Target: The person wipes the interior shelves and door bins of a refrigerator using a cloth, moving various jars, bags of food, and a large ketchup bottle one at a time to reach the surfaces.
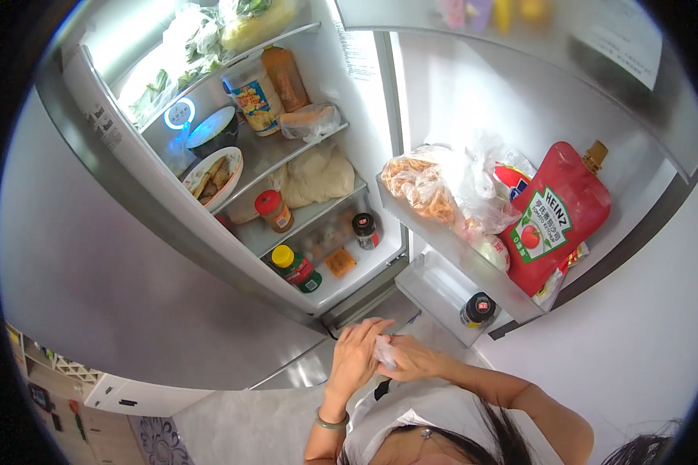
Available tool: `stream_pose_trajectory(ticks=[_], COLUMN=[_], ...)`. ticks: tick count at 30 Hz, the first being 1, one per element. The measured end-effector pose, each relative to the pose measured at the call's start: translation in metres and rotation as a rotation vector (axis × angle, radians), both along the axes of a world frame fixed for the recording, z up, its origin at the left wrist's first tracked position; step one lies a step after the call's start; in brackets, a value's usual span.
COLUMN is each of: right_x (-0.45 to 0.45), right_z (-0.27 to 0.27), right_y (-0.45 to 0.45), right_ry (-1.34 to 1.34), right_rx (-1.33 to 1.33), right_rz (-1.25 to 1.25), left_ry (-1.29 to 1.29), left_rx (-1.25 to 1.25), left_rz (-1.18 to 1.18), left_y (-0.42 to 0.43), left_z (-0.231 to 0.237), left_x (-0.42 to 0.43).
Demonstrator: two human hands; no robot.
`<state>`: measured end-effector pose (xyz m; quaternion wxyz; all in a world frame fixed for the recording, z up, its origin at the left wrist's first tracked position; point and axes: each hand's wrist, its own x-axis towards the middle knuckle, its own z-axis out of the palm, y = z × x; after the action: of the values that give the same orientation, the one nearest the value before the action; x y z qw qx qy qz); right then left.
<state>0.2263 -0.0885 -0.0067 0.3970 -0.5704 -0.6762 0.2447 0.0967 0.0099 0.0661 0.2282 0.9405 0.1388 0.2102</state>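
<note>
Low in the view, my left hand (353, 356) and my right hand (412, 357) meet in front of my body. A small crumpled piece of whitish, translucent plastic film (385, 352) shows in the fist of my right hand. My left hand, with a bangle (331, 419) at its wrist, lies against the right one, its fingers bent over at the top. Whether it also grips the film is hidden. Beyond both hands stands an open refrigerator (360, 302), with a door bin (465, 232) at right and a smaller lower bin (436, 296) beneath it.
A Heinz ketchup pouch (552, 226) leans among plastic bags (424, 180) in the bin. A black-lidded jar (478, 310) sits lower. Shelves hold a bowl of food (215, 177), a red-lidded jar (274, 210) and a yellow-capped bottle (296, 268). The closed left door (122, 261) borders the opening.
</note>
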Motion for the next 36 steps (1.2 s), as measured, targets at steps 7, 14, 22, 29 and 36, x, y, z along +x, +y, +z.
stream_pose_trajectory(ticks=[7,14,22,29,36], right_x=[0.010,0.001,0.000,0.007,0.007], right_z=[0.014,-0.002,-0.006,-0.032,-0.033], right_y=[-0.004,-0.004,0.001,0.002,0.013], right_ry=[0.388,0.230,0.475,0.830,0.854], right_rx=[-0.274,-0.038,-0.064,-0.275,-0.262], right_rz=[-0.281,-0.332,-0.372,-0.238,-0.358], left_ry=[0.055,0.082,-0.157,-0.183,-0.233], left_rx=[-0.213,-0.242,-0.244,0.664,0.454], left_rz=[-0.024,-0.014,0.210,0.111,0.129], left_y=[-0.002,0.004,-0.013,-0.010,-0.011], left_z=[-0.011,-0.022,-0.058,-0.082,-0.072], left_x=[-0.008,-0.017,-0.010,-0.024,-0.019])
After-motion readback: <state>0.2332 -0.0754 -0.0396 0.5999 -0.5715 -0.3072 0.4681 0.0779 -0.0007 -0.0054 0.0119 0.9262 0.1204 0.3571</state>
